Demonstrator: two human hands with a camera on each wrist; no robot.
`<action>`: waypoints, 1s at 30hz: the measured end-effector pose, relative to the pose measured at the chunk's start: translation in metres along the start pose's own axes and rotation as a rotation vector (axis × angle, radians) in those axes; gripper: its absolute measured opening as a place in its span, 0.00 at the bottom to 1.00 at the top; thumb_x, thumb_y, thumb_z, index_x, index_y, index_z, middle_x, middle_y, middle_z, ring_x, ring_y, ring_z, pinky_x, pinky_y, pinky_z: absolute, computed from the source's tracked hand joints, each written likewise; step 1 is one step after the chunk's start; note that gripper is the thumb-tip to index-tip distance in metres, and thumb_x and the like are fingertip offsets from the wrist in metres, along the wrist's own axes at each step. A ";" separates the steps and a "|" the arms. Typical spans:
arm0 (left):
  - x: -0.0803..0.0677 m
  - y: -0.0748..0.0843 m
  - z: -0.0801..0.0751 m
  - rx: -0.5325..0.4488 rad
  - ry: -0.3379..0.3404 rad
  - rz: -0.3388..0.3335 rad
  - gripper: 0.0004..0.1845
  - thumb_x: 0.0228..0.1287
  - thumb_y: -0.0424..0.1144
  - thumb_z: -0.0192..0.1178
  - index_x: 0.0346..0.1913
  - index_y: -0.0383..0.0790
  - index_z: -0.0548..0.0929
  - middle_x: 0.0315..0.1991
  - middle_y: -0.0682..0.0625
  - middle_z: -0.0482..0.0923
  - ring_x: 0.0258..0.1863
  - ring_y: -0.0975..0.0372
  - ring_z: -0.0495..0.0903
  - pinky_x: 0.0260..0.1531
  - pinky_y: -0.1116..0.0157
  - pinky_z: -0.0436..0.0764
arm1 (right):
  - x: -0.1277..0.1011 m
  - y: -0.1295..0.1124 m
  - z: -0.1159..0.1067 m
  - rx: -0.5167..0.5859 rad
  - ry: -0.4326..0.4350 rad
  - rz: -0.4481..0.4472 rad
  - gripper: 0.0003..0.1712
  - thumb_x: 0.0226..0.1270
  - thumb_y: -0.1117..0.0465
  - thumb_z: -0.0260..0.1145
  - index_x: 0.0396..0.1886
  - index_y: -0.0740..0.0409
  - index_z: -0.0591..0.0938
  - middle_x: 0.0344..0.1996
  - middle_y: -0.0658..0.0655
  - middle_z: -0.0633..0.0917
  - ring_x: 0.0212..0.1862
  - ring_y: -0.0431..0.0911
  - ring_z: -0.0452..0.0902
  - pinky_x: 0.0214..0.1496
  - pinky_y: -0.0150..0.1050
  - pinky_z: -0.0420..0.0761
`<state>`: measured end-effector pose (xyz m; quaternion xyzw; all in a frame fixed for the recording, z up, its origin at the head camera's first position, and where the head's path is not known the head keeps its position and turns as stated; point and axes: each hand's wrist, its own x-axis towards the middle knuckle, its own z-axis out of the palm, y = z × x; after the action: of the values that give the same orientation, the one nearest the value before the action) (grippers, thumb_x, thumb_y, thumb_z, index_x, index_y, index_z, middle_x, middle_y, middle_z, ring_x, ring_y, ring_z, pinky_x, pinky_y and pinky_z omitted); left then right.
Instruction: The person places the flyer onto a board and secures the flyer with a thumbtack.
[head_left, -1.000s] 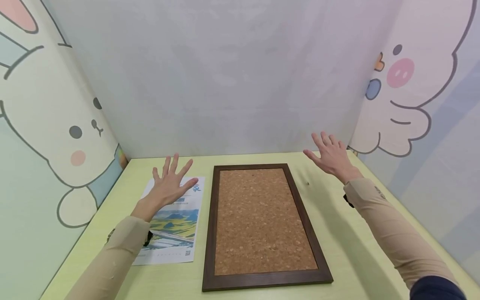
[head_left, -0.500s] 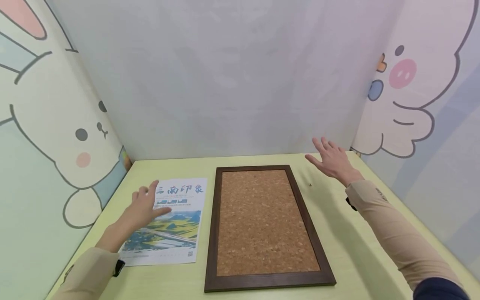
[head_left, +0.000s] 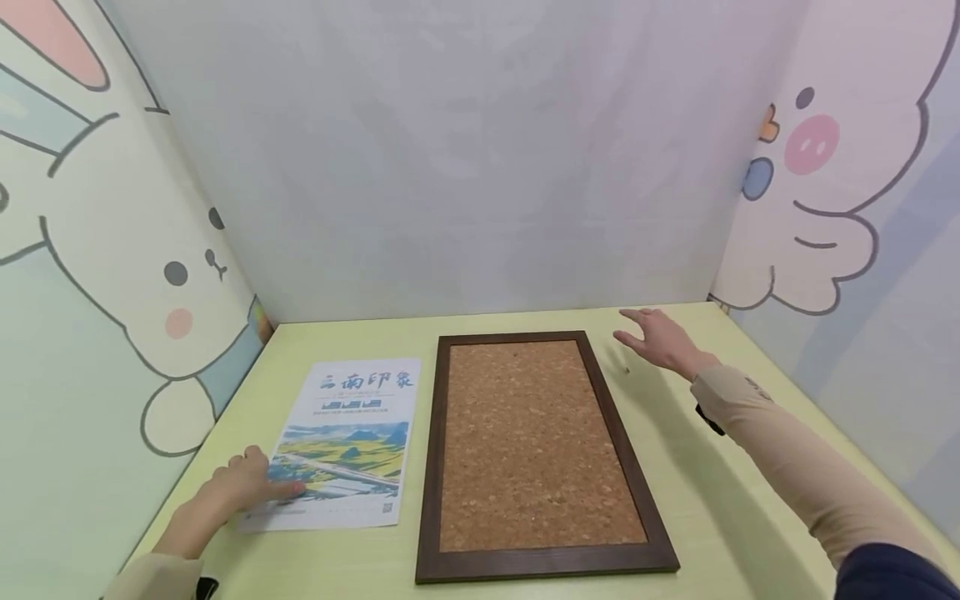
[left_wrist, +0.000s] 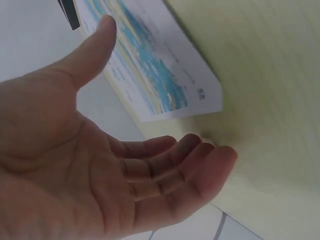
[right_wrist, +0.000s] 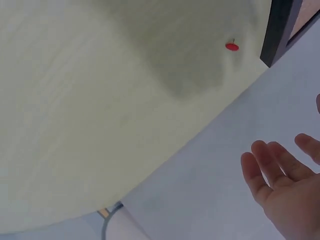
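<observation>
A printed poster [head_left: 345, 446] with a landscape picture and blue lettering lies on the left of the table. My left hand [head_left: 238, 483] is at its lower left corner, thumb over the picture. In the left wrist view the fingers [left_wrist: 170, 185] are loosely bent and nothing is in them. My right hand [head_left: 660, 340] hovers near the far right of the table, fingers relaxed and holding nothing. Below it lies a small thumbtack [head_left: 627, 370]; the right wrist view shows its red flat head [right_wrist: 232, 47] and a short pin.
A cork board [head_left: 536, 442] in a dark brown frame [head_left: 547, 560] lies between the poster and my right hand. A plain pale wall [head_left: 480, 167] stands behind the light green table [head_left: 352, 337]. Side walls with cartoon animals close off the left and right.
My left hand has come down and to the left, from above the poster's top to its lower left corner. My right hand has sunk toward the thumbtack, its fingers less spread.
</observation>
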<state>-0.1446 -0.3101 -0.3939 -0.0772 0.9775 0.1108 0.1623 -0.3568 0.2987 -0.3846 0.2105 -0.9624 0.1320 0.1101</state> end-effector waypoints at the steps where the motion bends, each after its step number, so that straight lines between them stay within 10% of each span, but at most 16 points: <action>1: 0.000 0.000 0.001 0.003 -0.002 0.001 0.55 0.50 0.66 0.66 0.49 0.09 0.62 0.37 0.25 0.71 0.38 0.38 0.75 0.39 0.44 0.76 | 0.000 0.001 0.003 0.040 0.003 0.001 0.30 0.71 0.52 0.60 0.63 0.69 0.73 0.55 0.75 0.78 0.51 0.67 0.78 0.54 0.61 0.75; 9: 0.001 0.000 0.004 -0.029 0.005 0.026 0.42 0.54 0.57 0.67 0.43 0.13 0.67 0.32 0.32 0.73 0.31 0.47 0.75 0.31 0.52 0.77 | -0.004 0.011 0.021 0.239 -0.043 0.029 0.18 0.67 0.60 0.64 0.48 0.72 0.82 0.29 0.64 0.83 0.27 0.45 0.74 0.31 0.40 0.74; 18: 0.002 0.002 0.010 -0.309 -0.011 -0.024 0.39 0.56 0.42 0.69 0.48 0.18 0.51 0.30 0.32 0.70 0.21 0.54 0.77 0.17 0.62 0.80 | -0.012 0.025 0.031 0.404 -0.195 0.179 0.19 0.68 0.58 0.63 0.49 0.70 0.81 0.25 0.58 0.80 0.23 0.39 0.67 0.25 0.34 0.69; 30: 0.011 -0.007 0.018 -0.423 0.126 0.110 0.15 0.69 0.34 0.51 0.47 0.21 0.68 0.24 0.46 0.77 0.11 0.61 0.73 0.11 0.64 0.74 | -0.015 0.033 0.039 0.515 -0.295 0.208 0.21 0.64 0.59 0.68 0.51 0.71 0.80 0.25 0.55 0.81 0.25 0.40 0.72 0.26 0.32 0.71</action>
<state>-0.1478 -0.3140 -0.4157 -0.0631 0.9434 0.3168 0.0751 -0.3636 0.3214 -0.4324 0.1486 -0.9192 0.3501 -0.1018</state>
